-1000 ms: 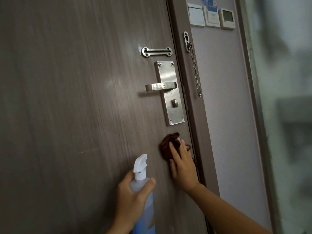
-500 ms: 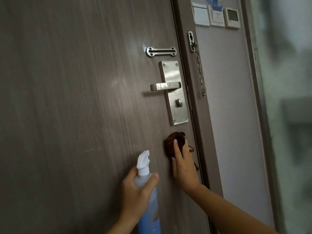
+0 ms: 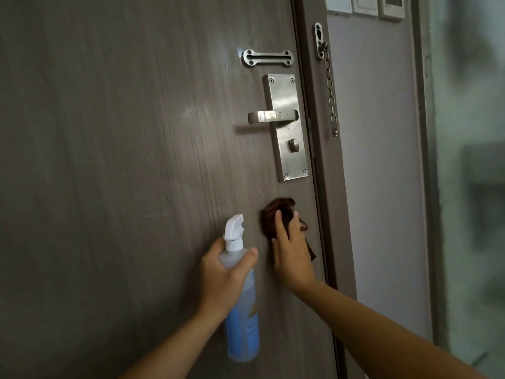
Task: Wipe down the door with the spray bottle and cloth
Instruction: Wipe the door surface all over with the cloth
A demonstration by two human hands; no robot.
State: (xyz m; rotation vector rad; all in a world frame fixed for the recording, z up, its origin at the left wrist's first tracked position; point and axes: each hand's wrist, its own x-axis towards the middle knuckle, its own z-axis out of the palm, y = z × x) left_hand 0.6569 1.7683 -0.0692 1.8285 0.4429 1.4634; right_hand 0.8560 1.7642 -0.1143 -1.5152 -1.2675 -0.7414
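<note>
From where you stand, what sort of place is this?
Probably a hotel room or flat entrance, seen from inside: a door with a lever handle, a security chain on the frame, and wall switch panels.

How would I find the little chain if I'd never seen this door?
Start at the big brown door and its silver handle. Look just right, onto the door frame: the chain hangs there from a small plate. It is the only dangling, linked thing.

Single head-worn view, wide-angle. Faces forward, close to the door, its surface filling the left and centre. Handle upper centre, door frame and wall at right. Both forearms enter from the bottom edge.
</note>
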